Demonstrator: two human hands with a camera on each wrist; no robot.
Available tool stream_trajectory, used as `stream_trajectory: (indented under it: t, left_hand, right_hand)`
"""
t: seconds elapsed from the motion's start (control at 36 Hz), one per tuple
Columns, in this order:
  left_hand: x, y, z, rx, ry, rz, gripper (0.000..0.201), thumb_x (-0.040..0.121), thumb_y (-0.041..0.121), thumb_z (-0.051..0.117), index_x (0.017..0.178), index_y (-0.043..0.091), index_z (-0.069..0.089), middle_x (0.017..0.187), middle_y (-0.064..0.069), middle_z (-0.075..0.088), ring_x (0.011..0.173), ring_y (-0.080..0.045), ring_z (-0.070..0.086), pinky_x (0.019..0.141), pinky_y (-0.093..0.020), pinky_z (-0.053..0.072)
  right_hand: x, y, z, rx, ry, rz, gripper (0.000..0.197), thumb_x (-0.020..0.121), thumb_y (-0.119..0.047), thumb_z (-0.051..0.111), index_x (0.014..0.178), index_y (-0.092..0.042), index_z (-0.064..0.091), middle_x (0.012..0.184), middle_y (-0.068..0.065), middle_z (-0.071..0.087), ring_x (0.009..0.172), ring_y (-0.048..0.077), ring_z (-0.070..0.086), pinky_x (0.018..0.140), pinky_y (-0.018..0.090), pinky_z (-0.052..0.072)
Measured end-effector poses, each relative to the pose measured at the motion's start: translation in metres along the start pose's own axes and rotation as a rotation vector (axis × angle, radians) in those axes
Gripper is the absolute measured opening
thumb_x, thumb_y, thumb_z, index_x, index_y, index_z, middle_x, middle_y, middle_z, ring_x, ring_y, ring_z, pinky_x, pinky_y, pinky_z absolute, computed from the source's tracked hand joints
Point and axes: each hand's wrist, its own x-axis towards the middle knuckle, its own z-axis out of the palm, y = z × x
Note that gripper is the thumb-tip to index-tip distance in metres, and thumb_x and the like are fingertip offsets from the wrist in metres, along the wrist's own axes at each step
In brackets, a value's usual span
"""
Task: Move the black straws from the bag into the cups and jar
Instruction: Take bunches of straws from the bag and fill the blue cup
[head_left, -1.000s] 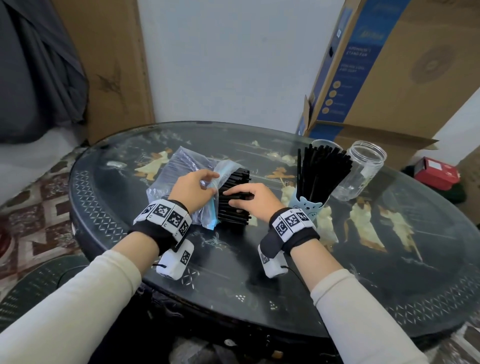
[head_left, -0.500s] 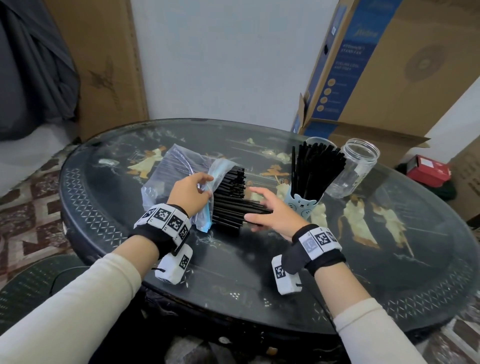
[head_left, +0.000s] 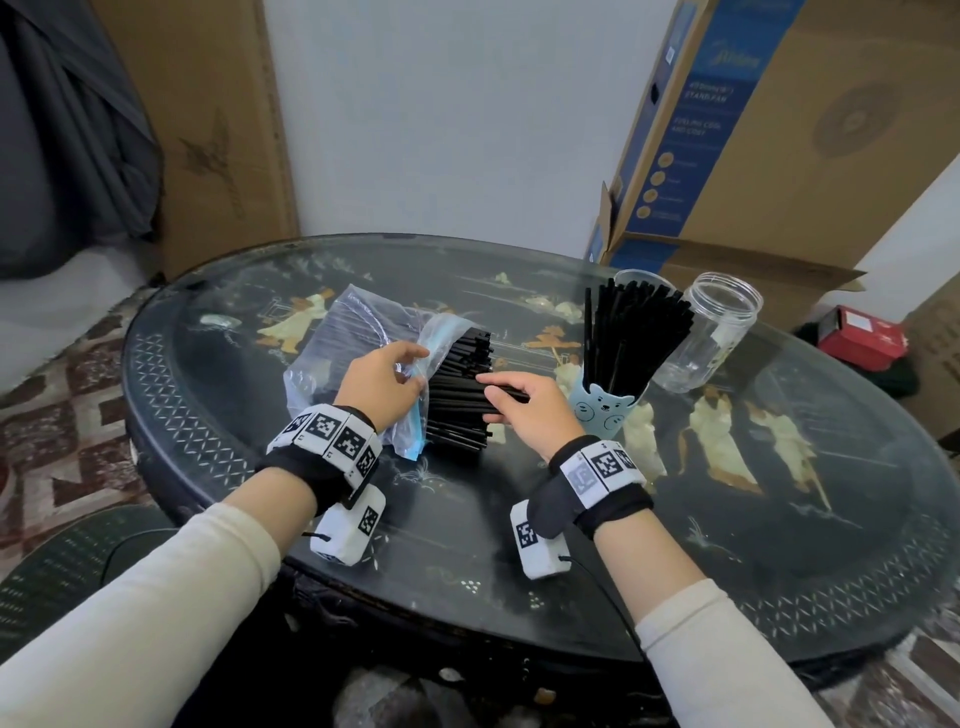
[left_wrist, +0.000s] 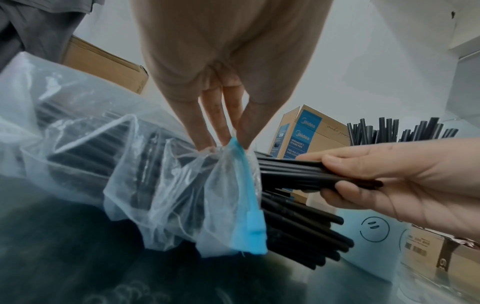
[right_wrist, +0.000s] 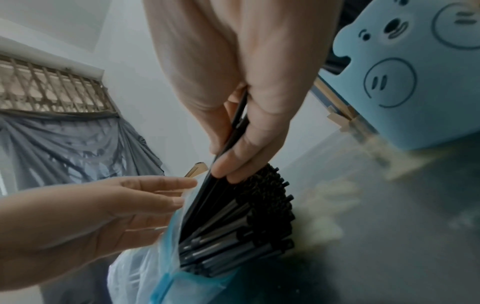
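Note:
A clear plastic bag (head_left: 343, 332) with a blue zip strip (left_wrist: 246, 205) lies on the dark round table (head_left: 779, 519). Black straws (head_left: 460, 410) stick out of its mouth toward the right. My left hand (head_left: 382, 382) pinches the bag's rim at the zip strip. My right hand (head_left: 524, 410) grips a small bunch of straws (left_wrist: 298, 172) at their free ends, thumb on top. A light blue bear cup (head_left: 602, 410) full of upright straws (head_left: 628, 332) stands just right of that hand. Behind it are a clear cup (head_left: 631, 275) and an empty clear jar (head_left: 709, 332).
A large cardboard fan box (head_left: 779, 130) leans against the wall behind the cups. A small red box (head_left: 862, 338) lies beyond the table's right edge. Another cardboard panel (head_left: 218, 130) and grey cloth (head_left: 67, 130) stand at the back left.
My right hand moved off the top of the pile, opened under the straw ends, then closed round a small bunch. The left hand kept its pinch on the bag's rim.

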Motion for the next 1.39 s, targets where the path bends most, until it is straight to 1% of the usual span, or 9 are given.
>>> stream_trajectory:
  t: [0.28,0.42,0.58,0.72,0.86,0.92,1.08,1.17,1.39]
  left_hand:
    - [-0.016,0.019,0.009,0.123,0.17,0.415,0.033,0.081,0.013,0.066,0.114,0.016,0.062,0.12,-0.006,0.051,0.112,-0.023,0.05,0.097,-0.025,0.037]
    - [-0.013,0.052,0.03,0.206,-0.095,0.564,0.069,0.072,0.045,0.076,0.129,0.016,0.051,0.124,-0.004,0.054,0.115,-0.02,0.049,0.1,-0.028,0.039]
    - [0.002,0.079,0.051,0.294,-0.292,0.529,0.058,0.072,0.036,0.074,0.124,0.024,0.051,0.106,-0.001,0.068,0.096,-0.021,0.063,0.081,-0.032,0.049]
    - [-0.011,0.108,0.057,0.003,-0.24,0.494,0.018,0.084,0.036,0.07,0.08,0.045,0.055,0.064,0.018,0.058,0.058,-0.001,0.055,0.055,-0.007,0.036]
    - [-0.036,0.133,0.072,-0.35,-0.326,0.375,0.026,0.084,0.031,0.071,0.065,0.026,0.054,0.055,0.009,0.051,0.045,-0.002,0.043,0.047,-0.016,0.037]
    - [-0.046,0.137,0.08,-0.463,-0.351,0.336,0.017,0.085,0.023,0.071,0.076,0.013,0.06,0.061,0.008,0.055,0.05,-0.001,0.048,0.051,-0.016,0.04]
    - [-0.062,0.117,0.112,-0.577,-0.313,0.239,0.038,0.08,0.001,0.07,0.097,0.03,0.052,0.096,0.017,0.058,0.088,0.012,0.055,0.079,-0.014,0.048]
    - [-0.062,0.104,0.121,-0.464,-0.358,0.178,0.036,0.082,0.003,0.068,0.1,0.027,0.047,0.097,0.021,0.051,0.092,0.015,0.048,0.077,-0.004,0.042]
    - [-0.062,0.103,0.114,-0.398,-0.379,-0.01,0.015,0.084,0.02,0.064,0.098,0.015,0.06,0.097,-0.006,0.068,0.092,-0.017,0.063,0.087,-0.04,0.053]
  right_hand:
    - [-0.025,-0.02,-0.044,-0.214,0.057,-0.094,0.023,0.098,-0.014,0.056,0.114,-0.021,0.071,0.121,0.002,0.067,0.07,0.006,0.072,0.065,0.009,0.049]
    - [-0.041,-0.034,-0.062,-0.29,0.078,-0.213,0.022,0.096,-0.01,0.058,0.113,-0.014,0.072,0.108,-0.001,0.066,0.071,-0.002,0.068,0.07,0.014,0.055]
    - [-0.061,-0.055,-0.085,-0.465,0.062,-0.39,0.023,0.093,-0.011,0.062,0.115,-0.013,0.072,0.109,0.002,0.065,0.093,0.012,0.065,0.08,0.026,0.058]
    - [-0.079,-0.082,-0.111,-0.56,0.165,-0.499,0.036,0.095,-0.028,0.061,0.131,-0.029,0.059,0.115,-0.006,0.061,0.108,0.0,0.053,0.095,0.009,0.036]
    - [-0.087,-0.098,-0.115,-0.527,0.344,-0.673,0.049,0.096,-0.029,0.058,0.143,-0.029,0.044,0.129,-0.001,0.045,0.12,0.008,0.046,0.103,0.03,0.042]
    - [-0.085,-0.099,-0.11,-0.512,0.353,-0.757,0.05,0.095,-0.019,0.058,0.143,-0.018,0.045,0.136,0.005,0.042,0.128,0.011,0.041,0.11,0.034,0.037]
    - [-0.075,-0.059,-0.085,-0.64,0.17,-0.668,0.028,0.097,-0.014,0.051,0.121,-0.006,0.064,0.127,0.007,0.06,0.125,0.02,0.049,0.11,0.031,0.032]
    - [-0.076,-0.042,-0.075,-0.733,0.144,-0.628,0.026,0.095,-0.015,0.053,0.115,-0.007,0.068,0.125,0.007,0.061,0.121,0.026,0.048,0.108,0.025,0.027]
    - [-0.083,-0.06,-0.081,-0.596,0.137,-0.631,0.063,0.091,-0.023,0.066,0.146,-0.008,0.038,0.148,0.008,0.039,0.14,0.018,0.032,0.117,0.034,0.026]
